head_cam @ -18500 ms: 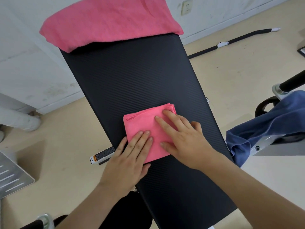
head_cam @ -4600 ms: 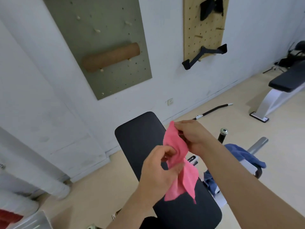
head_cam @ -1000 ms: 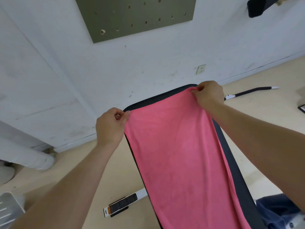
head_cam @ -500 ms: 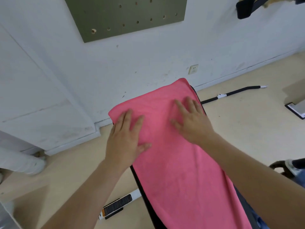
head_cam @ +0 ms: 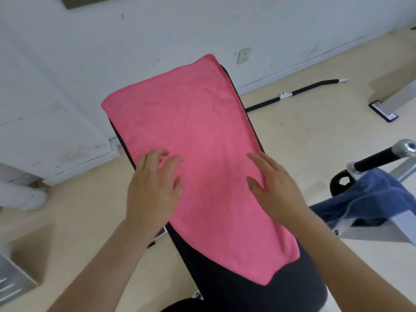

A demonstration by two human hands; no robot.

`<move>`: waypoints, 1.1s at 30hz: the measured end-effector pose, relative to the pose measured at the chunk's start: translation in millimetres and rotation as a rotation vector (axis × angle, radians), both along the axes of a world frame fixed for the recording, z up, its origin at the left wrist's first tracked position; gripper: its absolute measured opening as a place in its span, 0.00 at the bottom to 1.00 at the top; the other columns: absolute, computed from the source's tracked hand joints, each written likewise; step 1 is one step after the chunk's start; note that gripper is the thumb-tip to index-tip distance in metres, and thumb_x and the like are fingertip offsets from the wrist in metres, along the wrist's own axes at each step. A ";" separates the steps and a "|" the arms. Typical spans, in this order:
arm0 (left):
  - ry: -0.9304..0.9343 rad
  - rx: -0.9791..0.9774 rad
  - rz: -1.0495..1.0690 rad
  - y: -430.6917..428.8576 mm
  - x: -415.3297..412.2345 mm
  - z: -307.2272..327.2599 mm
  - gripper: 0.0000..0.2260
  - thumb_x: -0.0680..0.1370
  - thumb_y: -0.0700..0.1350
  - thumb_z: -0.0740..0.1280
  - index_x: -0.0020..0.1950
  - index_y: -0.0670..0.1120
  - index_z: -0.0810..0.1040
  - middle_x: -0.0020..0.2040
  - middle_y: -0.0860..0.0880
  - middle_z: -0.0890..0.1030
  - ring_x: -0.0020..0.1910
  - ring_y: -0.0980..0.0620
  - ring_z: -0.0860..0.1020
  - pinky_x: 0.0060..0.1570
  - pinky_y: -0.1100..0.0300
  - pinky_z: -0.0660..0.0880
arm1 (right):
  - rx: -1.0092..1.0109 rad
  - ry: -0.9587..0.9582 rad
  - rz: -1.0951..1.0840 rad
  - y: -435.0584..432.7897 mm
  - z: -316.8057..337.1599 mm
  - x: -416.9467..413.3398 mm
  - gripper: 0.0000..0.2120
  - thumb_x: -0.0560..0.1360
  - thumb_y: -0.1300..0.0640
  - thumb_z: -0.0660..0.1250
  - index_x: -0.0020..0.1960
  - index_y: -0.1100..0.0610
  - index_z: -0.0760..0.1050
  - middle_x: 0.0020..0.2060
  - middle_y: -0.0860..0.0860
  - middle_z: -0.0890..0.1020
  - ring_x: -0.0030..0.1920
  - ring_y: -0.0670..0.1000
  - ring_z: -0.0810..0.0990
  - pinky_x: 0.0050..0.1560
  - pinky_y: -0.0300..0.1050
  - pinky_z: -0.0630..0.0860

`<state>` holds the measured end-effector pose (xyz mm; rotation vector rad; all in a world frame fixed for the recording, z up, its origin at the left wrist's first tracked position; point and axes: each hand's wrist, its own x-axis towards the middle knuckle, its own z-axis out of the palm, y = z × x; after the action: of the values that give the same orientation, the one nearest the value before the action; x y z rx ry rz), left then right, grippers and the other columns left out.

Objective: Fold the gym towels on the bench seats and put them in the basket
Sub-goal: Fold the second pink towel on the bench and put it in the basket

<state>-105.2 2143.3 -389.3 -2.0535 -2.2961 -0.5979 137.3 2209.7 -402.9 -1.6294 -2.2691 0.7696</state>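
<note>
A pink towel (head_cam: 198,140) lies spread flat along the black bench seat (head_cam: 258,291), covering most of it and overhanging the far left corner. My left hand (head_cam: 153,188) rests palm down on the towel's left edge, fingers apart. My right hand (head_cam: 274,190) lies flat on the towel's right side, fingers spread. Neither hand grips the cloth. A blue towel (head_cam: 369,203) hangs crumpled over the bench frame at the right. No basket shows clearly.
A white wall with a socket (head_cam: 244,55) stands just behind the bench. A black bar (head_cam: 292,93) lies on the beige floor to the right. Another bench's foot (head_cam: 382,110) sits far right. A grey slatted object (head_cam: 11,280) is at the lower left.
Both hands have slid from the towel's far end toward me along its surface, smoothing it. The view has tilted down, showing the towel's near edge on the seat.
</note>
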 end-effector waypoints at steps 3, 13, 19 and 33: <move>-0.372 -0.244 0.191 -73.7 60.6 -28.6 0.03 0.75 0.45 0.70 0.47 0.53 0.79 0.41 0.58 0.78 0.38 0.60 0.76 0.39 0.64 0.73 | -0.169 0.060 -0.245 -47.5 -32.4 50.8 0.24 0.77 0.54 0.62 0.73 0.50 0.64 0.69 0.47 0.71 0.67 0.49 0.71 0.65 0.47 0.69; -0.560 -0.380 0.325 -153.2 172.9 -113.0 0.06 0.72 0.48 0.71 0.41 0.55 0.75 0.39 0.58 0.75 0.37 0.60 0.74 0.36 0.62 0.73 | -0.280 -0.227 -0.363 -93.1 -110.8 96.4 0.36 0.68 0.49 0.71 0.72 0.47 0.58 0.65 0.51 0.68 0.62 0.58 0.72 0.53 0.61 0.76; -0.205 -0.371 -0.144 -132.1 230.0 -144.0 0.15 0.64 0.53 0.77 0.45 0.52 0.76 0.43 0.55 0.73 0.42 0.54 0.74 0.35 0.62 0.74 | -0.240 -0.012 -0.462 -99.8 -122.5 102.4 0.06 0.72 0.57 0.63 0.48 0.52 0.68 0.40 0.51 0.78 0.38 0.52 0.78 0.40 0.52 0.77; -0.260 -0.115 -0.072 -96.7 223.5 -130.2 0.11 0.73 0.43 0.61 0.52 0.45 0.79 0.43 0.52 0.80 0.43 0.49 0.77 0.43 0.52 0.76 | -1.214 1.024 -0.803 -86.3 -94.5 130.0 0.10 0.78 0.50 0.64 0.54 0.55 0.75 0.46 0.58 0.83 0.40 0.57 0.83 0.39 0.45 0.75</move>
<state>118.2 2046.6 -519.5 -2.2389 -2.4553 -0.7976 267.2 2123.4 -497.4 -1.5772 -0.2748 2.1691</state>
